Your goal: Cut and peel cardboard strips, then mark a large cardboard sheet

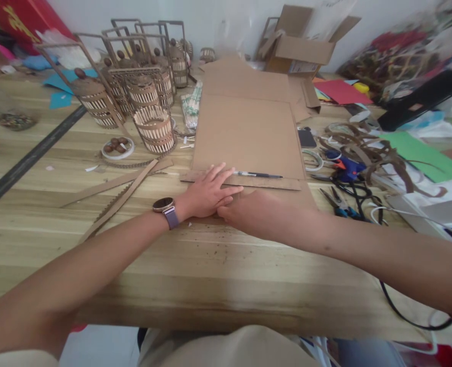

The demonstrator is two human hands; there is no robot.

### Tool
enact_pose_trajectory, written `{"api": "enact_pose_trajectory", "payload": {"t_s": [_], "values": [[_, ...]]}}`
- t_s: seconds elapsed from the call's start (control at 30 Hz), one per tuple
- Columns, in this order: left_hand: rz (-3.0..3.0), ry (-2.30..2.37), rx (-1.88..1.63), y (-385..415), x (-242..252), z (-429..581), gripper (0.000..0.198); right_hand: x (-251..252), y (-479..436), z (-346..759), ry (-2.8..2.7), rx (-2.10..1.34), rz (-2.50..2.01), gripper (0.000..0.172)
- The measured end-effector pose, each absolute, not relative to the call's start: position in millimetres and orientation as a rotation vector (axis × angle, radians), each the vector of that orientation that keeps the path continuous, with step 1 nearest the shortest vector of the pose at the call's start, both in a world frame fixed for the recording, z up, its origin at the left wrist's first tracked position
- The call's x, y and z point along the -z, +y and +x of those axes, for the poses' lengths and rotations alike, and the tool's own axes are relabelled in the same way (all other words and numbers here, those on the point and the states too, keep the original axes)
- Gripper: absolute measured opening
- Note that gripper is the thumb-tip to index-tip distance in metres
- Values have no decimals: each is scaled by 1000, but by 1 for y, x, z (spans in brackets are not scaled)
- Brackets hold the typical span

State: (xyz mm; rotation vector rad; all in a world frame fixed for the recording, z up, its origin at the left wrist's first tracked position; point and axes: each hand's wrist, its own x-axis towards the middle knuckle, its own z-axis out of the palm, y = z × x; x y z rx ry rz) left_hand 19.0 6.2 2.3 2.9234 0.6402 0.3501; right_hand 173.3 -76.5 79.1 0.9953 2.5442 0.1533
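Note:
My left hand [208,192], with a watch on its wrist, lies with fingers spread on the near edge of a large brown cardboard sheet [248,132]. It presses on a narrow cardboard strip [283,184] that runs crosswise over the sheet. A pen [262,175] lies along that strip, just beyond my left fingertips. My right hand [239,206] is closed, its fingers tucked by my left thumb and palm at the cardboard's near edge. What it grips, if anything, is hidden.
Small slatted lanterns [96,99] and an unlidded slatted cylinder [155,130] stand at left, near loose cardboard strips [121,196]. At right lie pliers [336,201], a blue glue gun [348,168], a tape roll [313,160] and cables. An open box [302,48] stands behind.

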Motion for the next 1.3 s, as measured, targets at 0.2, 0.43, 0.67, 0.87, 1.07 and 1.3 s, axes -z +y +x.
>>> {"api": "enact_pose_trajectory", "payload": {"t_s": [0.2,0.43,0.67,0.87,1.07,1.3], "values": [[2921,654,-351,5,-3,19,41,-83,-83,189,2408,-22,1135,32],[2919,677,-314,7,-1,19,41,-71,-98,231,2356,-77,1181,30],[2873,719,-311,-1,-4,23,42,-75,-104,267,2259,141,1268,34],[2838,711,-408,-3,-1,25,39,-68,-97,295,2455,522,1303,36],[2777,515,-450,14,0,15,37,-68,-92,246,2514,488,1300,30],[2899,485,-382,23,-3,8,36,-68,-75,176,2607,83,1068,25]]}}
